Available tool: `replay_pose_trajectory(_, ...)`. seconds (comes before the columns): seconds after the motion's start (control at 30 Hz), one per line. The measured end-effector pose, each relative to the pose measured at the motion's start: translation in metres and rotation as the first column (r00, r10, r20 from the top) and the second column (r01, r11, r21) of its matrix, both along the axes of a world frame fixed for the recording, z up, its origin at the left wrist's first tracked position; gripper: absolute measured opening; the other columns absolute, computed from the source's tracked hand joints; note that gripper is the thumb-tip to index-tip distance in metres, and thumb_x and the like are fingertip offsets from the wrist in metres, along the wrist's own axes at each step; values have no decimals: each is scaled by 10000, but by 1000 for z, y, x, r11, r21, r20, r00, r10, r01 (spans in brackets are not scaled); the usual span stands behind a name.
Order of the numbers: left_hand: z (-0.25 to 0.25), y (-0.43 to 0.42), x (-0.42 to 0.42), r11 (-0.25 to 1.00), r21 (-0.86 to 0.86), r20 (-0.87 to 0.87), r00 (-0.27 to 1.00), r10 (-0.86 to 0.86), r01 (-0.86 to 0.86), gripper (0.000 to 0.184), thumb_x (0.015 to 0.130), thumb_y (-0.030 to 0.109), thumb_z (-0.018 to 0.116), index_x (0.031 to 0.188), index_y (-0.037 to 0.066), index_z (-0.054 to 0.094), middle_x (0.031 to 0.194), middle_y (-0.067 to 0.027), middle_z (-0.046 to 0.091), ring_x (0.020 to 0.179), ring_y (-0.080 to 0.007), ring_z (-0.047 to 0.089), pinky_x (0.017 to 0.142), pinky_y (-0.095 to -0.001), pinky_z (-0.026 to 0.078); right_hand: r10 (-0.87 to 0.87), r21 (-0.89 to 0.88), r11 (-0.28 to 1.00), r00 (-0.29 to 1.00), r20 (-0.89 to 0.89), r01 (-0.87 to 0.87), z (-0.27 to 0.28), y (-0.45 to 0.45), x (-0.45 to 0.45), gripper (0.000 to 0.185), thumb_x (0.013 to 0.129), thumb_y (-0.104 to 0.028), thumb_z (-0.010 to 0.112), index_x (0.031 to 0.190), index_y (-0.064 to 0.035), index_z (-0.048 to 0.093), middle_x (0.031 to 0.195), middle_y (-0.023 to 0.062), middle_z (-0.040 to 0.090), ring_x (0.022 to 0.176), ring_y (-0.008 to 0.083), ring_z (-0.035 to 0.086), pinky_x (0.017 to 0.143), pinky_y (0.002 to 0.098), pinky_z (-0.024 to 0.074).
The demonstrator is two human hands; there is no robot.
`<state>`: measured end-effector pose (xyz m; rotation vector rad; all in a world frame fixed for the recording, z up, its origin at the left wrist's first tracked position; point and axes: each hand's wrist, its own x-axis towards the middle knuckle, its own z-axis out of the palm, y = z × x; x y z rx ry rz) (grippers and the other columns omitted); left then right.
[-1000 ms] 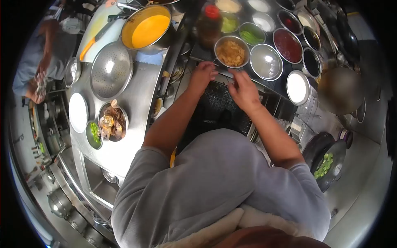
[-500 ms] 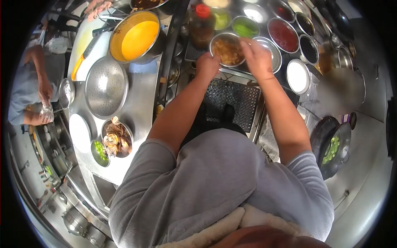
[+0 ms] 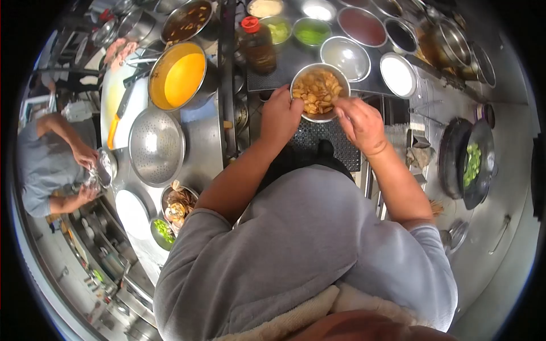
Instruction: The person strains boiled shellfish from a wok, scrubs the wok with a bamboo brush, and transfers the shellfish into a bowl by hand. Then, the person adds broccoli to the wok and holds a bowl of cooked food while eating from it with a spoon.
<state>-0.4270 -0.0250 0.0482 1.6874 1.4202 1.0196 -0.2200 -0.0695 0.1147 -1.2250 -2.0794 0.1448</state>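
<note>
A steel bowl [image 3: 322,117] of glossy brown chunks in sauce [image 3: 315,91] is held in front of me, tilted slightly towards me. My left hand [image 3: 281,118] grips its left side, thumb at the rim. At the lower right rim is my right hand [image 3: 360,121], its fingers pinched together over the edge of the food. Whatever thin thing those fingers may hold is not clear. Just beyond the bowl stand an empty-looking steel bowl [image 3: 346,59] and a red-capped bottle of dark liquid [image 3: 259,48].
Bowls of red sauce [image 3: 362,26], green pieces [image 3: 312,34] and white powder [image 3: 398,75] line the counter. On the left are a pot of orange liquid [image 3: 185,79], a colander [image 3: 156,146] and a knife [image 3: 119,116]. A wok [image 3: 480,165] sits right. Another person [image 3: 60,159] works far left.
The bowl of brown chunks has come closer to me, away from the counter bowls, with both hands. My right hand has shifted down to its lower right rim. The view has shifted.
</note>
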Motion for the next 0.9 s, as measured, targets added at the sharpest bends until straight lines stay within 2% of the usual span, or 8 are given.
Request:
replay_pose_trajectory(0.1,-2,6,9,982,-158,14,995,-103,104,233,833,162,571,892,-40,671,978,-256,667,921,-423,637,823,-466,512,-46,15,999,999,19,46,16,-38,17,202,858,-53,699,1058,-55,671,946,97,698,817,264,694,706,346,558)
replay_pose_trajectory(0.2,4,2,20,970,-117,41,977,-209,212,225,826,157,572,883,-38,669,899,-246,652,865,-419,629,787,-477,502,-210,24,977,976,-52,211,21,-80,35,230,880,-25,669,1109,-31,681,916,107,707,775,253,699,688,336,554)
replay_pose_trajectory(0.4,12,-13,55,886,-130,50,895,-443,445,218,833,155,589,804,-58,623,1041,-264,661,867,-419,642,767,-449,518,-529,-48,839,790,-310,543,33,-145,30,201,932,9,595,1118,10,669,830,114,707,719,200,708,649,292,546)
replay_pose_trajectory(0.53,27,-33,85,820,29,1,820,-572,572,240,826,150,605,738,-71,576,1131,-321,640,949,-434,651,795,-463,526,-679,-178,699,566,-467,693,32,-154,25,157,1009,-48,541,1112,16,639,839,112,713,719,150,703,656,253,558)
replay_pose_trajectory(0.67,35,-55,114,735,133,-83,746,-660,665,227,846,102,593,692,-59,552,969,-309,667,1110,-427,644,847,-459,516,-639,-382,688,264,-722,617,20,-165,37,165,1035,-83,515,1131,14,609,836,107,696,685,162,698,619,248,553)
replay_pose_trajectory(0.7,37,-60,122,711,109,-87,719,-690,695,261,828,165,596,718,-69,568,1103,-386,622,1110,-459,625,891,-507,515,-604,-421,699,162,-780,577,17,-172,41,163,1043,-92,504,1127,10,599,828,95,683,668,148,684,588,250,540)
replay_pose_trajectory(0.8,32,-80,148,645,76,-146,649,-747,760,268,834,173,588,733,-76,585,1129,-378,619,1109,-459,623,900,-508,514,-613,-563,650,-85,-785,510,14,-201,67,151,1041,-83,502,1121,7,594,820,93,678,677,131,673,586,245,535)
replay_pose_trajectory(0.9,38,-108,180,601,39,-214,594,-776,799,269,839,176,582,779,-85,607,1176,-365,611,1113,-464,616,924,-507,505,-666,-466,578,58,-744,670,9,-241,83,179,1056,-134,481,1106,-3,593,797,79,670,658,111,654,593,236,521)
